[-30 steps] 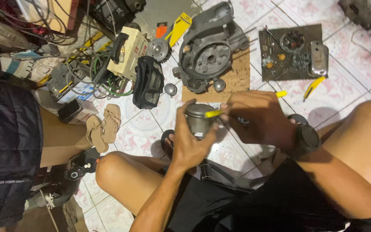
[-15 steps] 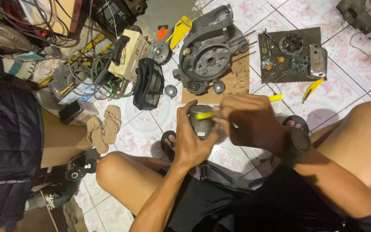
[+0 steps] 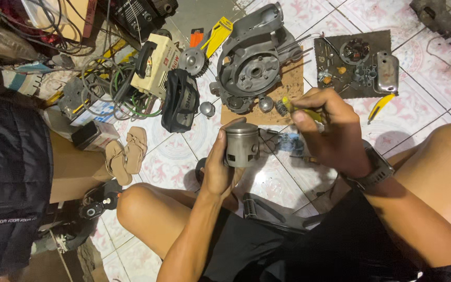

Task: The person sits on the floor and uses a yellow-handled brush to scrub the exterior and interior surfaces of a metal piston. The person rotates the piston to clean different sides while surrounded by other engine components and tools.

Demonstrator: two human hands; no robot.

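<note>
Grey metal piston [image 3: 242,144] stays gripped in our left hand [image 3: 219,169]; right hand [image 3: 330,130] pulled its yellow-handled brush [image 3: 294,107] clear, so brushing's paused.

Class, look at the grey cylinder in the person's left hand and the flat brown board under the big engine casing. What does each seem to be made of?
Grey cylinder in the left hand: probably cast metal, dull silver sheen with side holes. Flat brown board: looks like speckled, matte pressed wood or cork; unclear which.
</note>
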